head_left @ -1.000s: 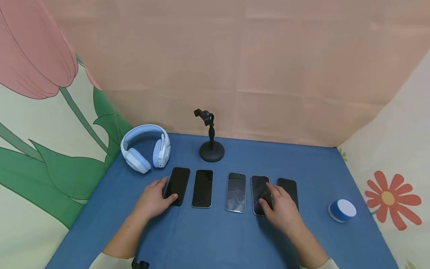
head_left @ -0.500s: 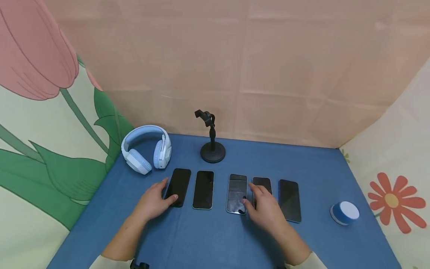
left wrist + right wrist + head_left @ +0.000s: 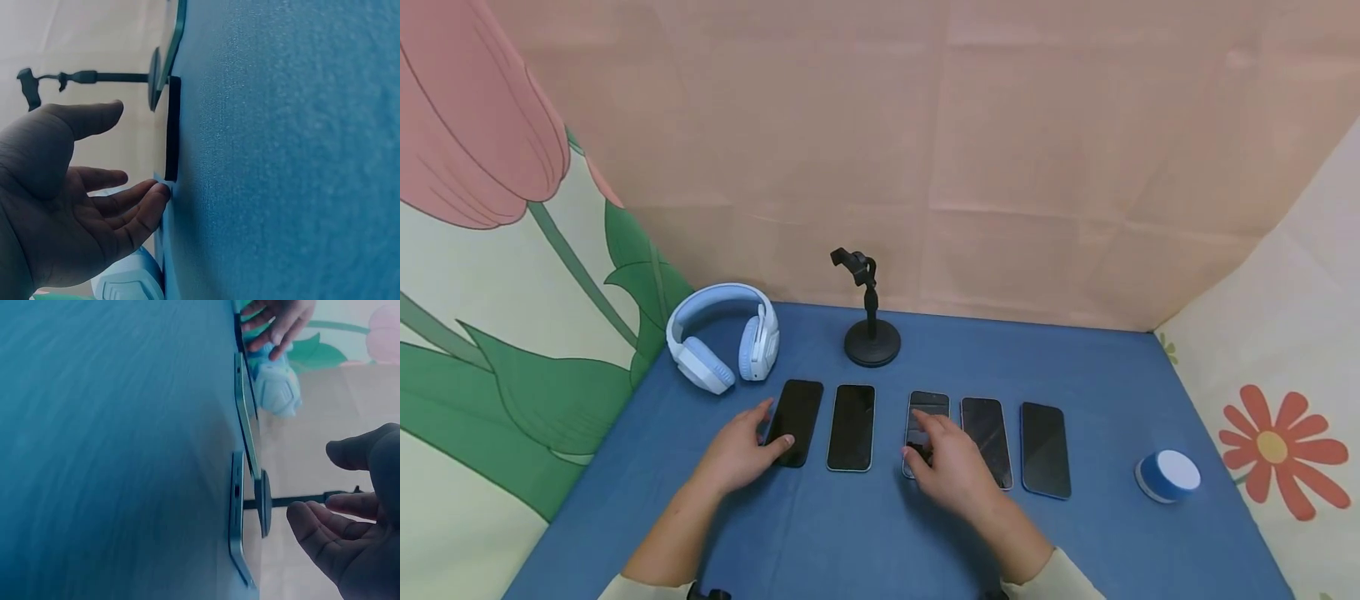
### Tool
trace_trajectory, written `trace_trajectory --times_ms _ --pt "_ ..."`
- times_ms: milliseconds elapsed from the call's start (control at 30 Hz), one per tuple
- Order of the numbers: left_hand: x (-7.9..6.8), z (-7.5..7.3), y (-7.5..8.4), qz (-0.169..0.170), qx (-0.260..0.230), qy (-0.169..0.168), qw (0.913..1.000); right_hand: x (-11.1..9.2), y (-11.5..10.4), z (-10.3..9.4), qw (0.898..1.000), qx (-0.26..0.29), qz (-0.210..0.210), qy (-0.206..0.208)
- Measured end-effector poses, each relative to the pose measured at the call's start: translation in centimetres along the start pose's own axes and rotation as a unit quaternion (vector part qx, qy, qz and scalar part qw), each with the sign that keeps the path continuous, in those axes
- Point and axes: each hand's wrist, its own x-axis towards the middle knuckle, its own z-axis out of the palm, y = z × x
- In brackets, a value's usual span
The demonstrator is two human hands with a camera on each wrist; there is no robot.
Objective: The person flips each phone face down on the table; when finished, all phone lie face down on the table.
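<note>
One middle phone (image 3: 936, 403) (third of five) lies under our right hand (image 3: 953, 468), the nearer, long axis pointing away from us; our left hand (image 3: 739, 450) is at the leftmost phone (image 3: 799, 418). Both loosely spread, pinching nothing.

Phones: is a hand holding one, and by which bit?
Nothing is held. The right hand is open above the middle phone; the left hand is open at the edge of the leftmost phone, perhaps touching.
</note>
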Motion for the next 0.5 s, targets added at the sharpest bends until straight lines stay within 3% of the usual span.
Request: trace_trajectory --times_ms 267,500 --pt "0.2 0.1 0.0 -0.012 -0.016 -0.004 0.9998 1.4 -1.2 1.4 1.0 0.014 -0.019 -0.019" --pt "0.6 0.1 -0.2 -0.016 -0.022 -0.01 0.9996 2.8 -2.4 2.5 0.996 0.056 0.003 -0.064"
